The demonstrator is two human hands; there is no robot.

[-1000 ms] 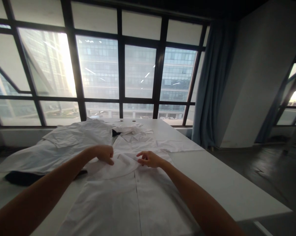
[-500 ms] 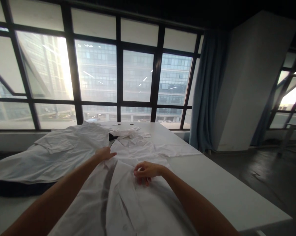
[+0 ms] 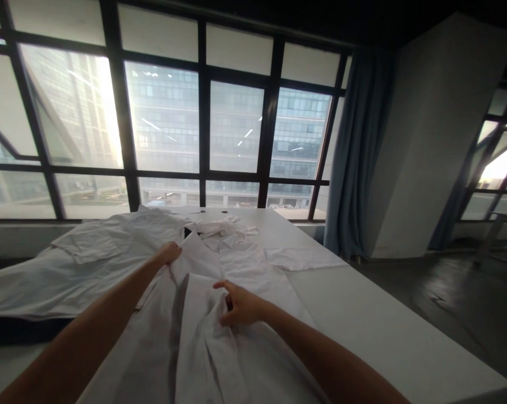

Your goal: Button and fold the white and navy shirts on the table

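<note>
A white shirt (image 3: 253, 359) lies across the table in front of me, with its button placket running toward me. My left hand (image 3: 169, 254) is closed on an edge of the shirt, and a pointed flap of cloth rises beside its fingertips. Over the placket, my right hand (image 3: 243, 304) has its index finger and thumb apart. The thumb touches the creased cloth; its other fingers are partly hidden. A dark gap runs between the shirt's two front layers.
More white garments (image 3: 97, 247) are heaped on the left, with a dark band (image 3: 26, 330) along the near edge. A white sleeve-like piece (image 3: 304, 258) stretches right over the white table (image 3: 363, 314). Beyond are windows, a blue curtain (image 3: 350, 168) and a pillar (image 3: 417, 157).
My left hand has moved slightly left and up, lifting a flap of shirt. The right hand has shifted left onto the placket, its index finger and thumb spreading apart.
</note>
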